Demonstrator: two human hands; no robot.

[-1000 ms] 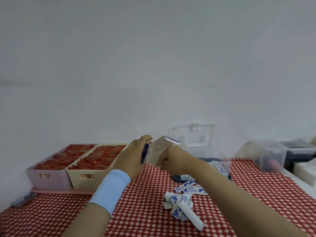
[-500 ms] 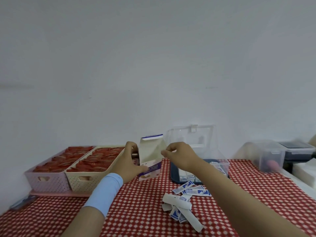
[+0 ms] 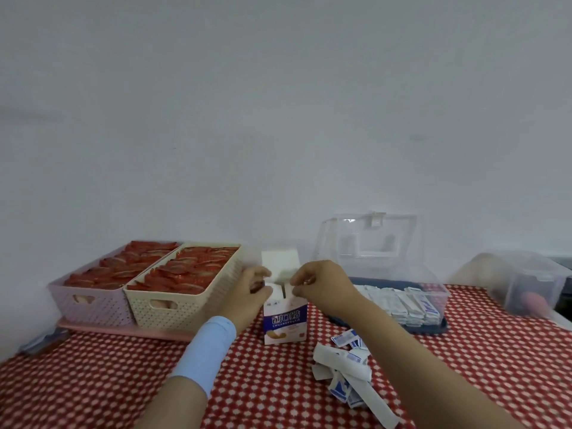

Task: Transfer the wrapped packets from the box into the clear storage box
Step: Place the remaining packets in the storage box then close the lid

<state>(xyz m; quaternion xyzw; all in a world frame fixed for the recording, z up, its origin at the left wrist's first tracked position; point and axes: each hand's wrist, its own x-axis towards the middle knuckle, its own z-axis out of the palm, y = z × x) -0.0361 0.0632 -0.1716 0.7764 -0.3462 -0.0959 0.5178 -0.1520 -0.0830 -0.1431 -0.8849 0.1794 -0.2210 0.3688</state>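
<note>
- The box (image 3: 285, 320) is standing upright between the hands; the left hand (image 3: 252, 294) and the right hand (image 3: 322, 286) are each pinching a top flap.
- Wrapped packets (image 3: 343, 363) are lying beneath the right forearm.
- The clear storage box (image 3: 431, 281) is sitting open just right of the right hand.
- A cream basket (image 3: 185, 301) is crowding the left hand.

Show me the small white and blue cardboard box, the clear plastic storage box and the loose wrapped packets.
small white and blue cardboard box (image 3: 285, 320): head view, printed front face.
clear plastic storage box (image 3: 402, 243): head view, raised lid.
loose wrapped packets (image 3: 340, 360): head view, top white packet.
</note>
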